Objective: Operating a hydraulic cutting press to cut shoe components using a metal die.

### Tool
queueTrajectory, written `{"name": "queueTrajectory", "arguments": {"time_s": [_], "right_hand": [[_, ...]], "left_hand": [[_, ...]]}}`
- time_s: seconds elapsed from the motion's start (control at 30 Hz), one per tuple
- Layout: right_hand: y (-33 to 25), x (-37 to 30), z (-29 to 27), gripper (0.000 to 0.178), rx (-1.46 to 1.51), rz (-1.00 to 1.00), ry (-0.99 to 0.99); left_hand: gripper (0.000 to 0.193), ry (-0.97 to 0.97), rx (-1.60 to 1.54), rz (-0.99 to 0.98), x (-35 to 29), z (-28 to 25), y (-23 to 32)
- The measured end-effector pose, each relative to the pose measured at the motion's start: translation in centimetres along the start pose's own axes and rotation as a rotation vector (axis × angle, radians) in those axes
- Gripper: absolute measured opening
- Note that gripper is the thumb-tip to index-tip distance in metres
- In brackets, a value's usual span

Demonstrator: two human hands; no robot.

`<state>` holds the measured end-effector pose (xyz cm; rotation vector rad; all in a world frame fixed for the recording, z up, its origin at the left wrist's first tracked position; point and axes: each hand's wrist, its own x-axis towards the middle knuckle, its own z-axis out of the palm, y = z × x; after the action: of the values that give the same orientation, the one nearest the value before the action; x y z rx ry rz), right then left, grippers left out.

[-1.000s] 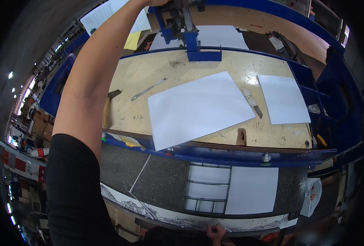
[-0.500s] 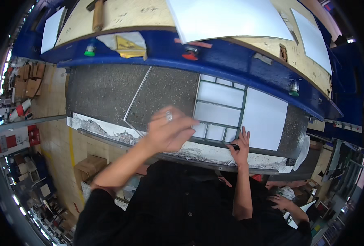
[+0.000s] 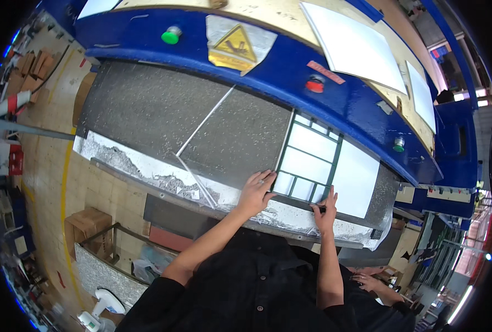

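A dark green grid frame (image 3: 334, 160) with several rectangular openings lies over white sheet material on the dark work surface (image 3: 157, 110). At its lower left corner, my left hand (image 3: 253, 195) grips the edge, with fingers along the side and thumb at the front. My right hand (image 3: 325, 214) holds the lower right corner, thumb at the front edge and a finger reaching up the side. A plain white sheet (image 3: 357, 177) lies just right of the frame. Thin pale strips (image 3: 207, 120) lie at an angle left of my hands. My fingertips are partly hidden.
Beyond the work surface runs a blue machine beam (image 3: 284, 77) with a red button (image 3: 314, 84), green buttons (image 3: 171, 35) and a yellow warning sign (image 3: 235, 47). White boards (image 3: 356, 47) rest above it. Another person's hand (image 3: 369, 282) shows at lower right. A cardboard box (image 3: 88, 227) stands at left.
My left hand has come down from above the surface to the frame's lower left corner. My right hand stays at the lower right corner. The view has turned and shifted.
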<state>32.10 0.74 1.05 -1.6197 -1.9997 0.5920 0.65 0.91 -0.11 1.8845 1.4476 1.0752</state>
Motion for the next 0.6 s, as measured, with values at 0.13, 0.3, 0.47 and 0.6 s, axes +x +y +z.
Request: {"name": "queueTrajectory", "arguments": {"time_s": [0.13, 0.3, 0.47, 0.6], "right_hand": [[-0.3, -1.2, 0.4, 0.05, 0.019, 0.09, 0.005], [-2.4, -1.0, 1.8, 0.085, 0.003, 0.031, 0.062], [0.2, -2.5, 1.9, 0.066, -0.037, -0.004, 0.059], [1.0, -1.8, 3.1, 0.024, 0.056, 0.028, 0.137]], "left_hand": [[0.058, -0.003, -0.008, 0.013, -1.5, -0.3, -0.3], [0.058, 0.059, -0.049, 0.026, -2.1, -0.9, -0.9], [0.059, 0.049, -0.098, 0.026, -3.2, -0.1, -1.9], [0.057, 0.071, -0.1, -0.032, -2.5, -0.5, -2.5]]}}
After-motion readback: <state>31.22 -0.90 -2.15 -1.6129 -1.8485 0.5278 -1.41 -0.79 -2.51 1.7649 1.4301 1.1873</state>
